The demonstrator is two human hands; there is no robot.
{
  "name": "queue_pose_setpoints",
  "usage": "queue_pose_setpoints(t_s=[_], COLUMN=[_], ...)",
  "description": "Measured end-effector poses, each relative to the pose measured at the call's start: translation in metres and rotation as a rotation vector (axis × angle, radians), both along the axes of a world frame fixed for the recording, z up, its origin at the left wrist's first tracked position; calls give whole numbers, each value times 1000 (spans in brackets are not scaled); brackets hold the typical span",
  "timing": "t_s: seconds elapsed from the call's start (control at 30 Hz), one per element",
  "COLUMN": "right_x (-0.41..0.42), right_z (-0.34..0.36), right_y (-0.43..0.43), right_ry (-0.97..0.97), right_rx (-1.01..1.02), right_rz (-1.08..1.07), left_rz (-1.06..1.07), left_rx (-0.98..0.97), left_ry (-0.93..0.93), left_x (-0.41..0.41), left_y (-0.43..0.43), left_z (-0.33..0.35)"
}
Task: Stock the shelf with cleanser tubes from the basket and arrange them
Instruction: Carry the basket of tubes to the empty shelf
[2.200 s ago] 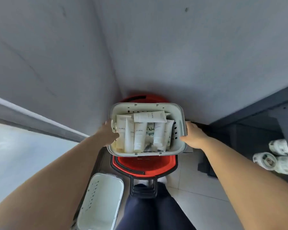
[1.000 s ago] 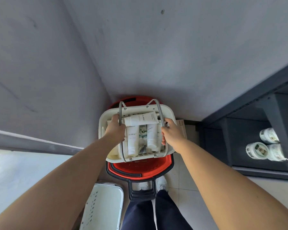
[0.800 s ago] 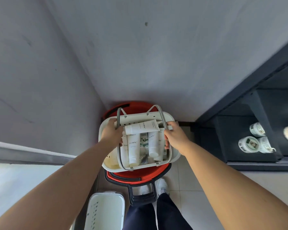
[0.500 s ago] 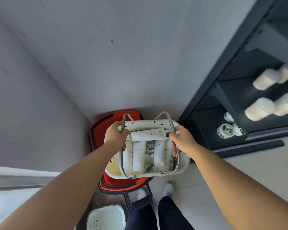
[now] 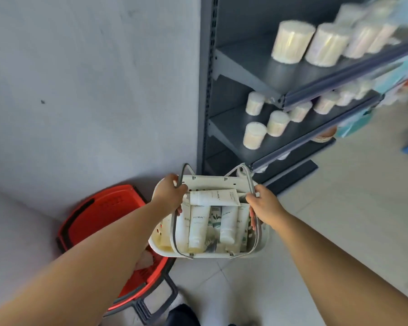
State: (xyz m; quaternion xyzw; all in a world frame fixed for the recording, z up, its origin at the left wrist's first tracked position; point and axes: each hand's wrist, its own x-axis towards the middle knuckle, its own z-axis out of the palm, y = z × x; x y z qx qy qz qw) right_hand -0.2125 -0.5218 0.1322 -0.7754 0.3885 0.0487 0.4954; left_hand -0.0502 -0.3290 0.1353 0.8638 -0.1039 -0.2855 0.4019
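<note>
I carry a cream plastic basket (image 5: pixel 212 180) by its two grey wire handles. My left hand (image 5: pixel 170 192) grips the left handle and my right hand (image 5: pixel 263 203) grips the right handle. Inside lie several white cleanser tubes (image 5: pixel 199 225), one of them (image 5: pixel 214 197) lying crosswise on top. The basket hangs above the tiled floor, in front of the bottom left corner of a dark grey shelf unit (image 5: pixel 252 64).
Round packs of cotton swabs (image 5: pixel 292 42) stand on the upper shelf, and smaller packs (image 5: pixel 254 135) on the shelf below. A red shopping basket (image 5: pixel 99 212) sits on the floor at my left, against the grey wall. Pale floor tiles (image 5: pixel 339 196) spread to the right.
I took hold of the cream basket's handles, lifted it off the red basket and turned right. The shelf unit has come into view ahead.
</note>
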Motion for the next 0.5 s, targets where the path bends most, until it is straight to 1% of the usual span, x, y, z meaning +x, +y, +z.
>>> queue_pose_setpoints(t_s=[0.2,0.4,0.5], right_x=[-98,-201,-249], right_z=[15,26,27], right_y=[-65,-127,-155], right_ry=[-61,-87,-94], right_rx=[0,-82,-91], right_rz=[-188,-324,-433], left_rz=[-174,-303,-355], left_rx=[4,-5,-22], left_ry=[16,9,15], left_x=[-74,-156,-195], left_y=[-85,-168,-209], left_z=[16,17,18])
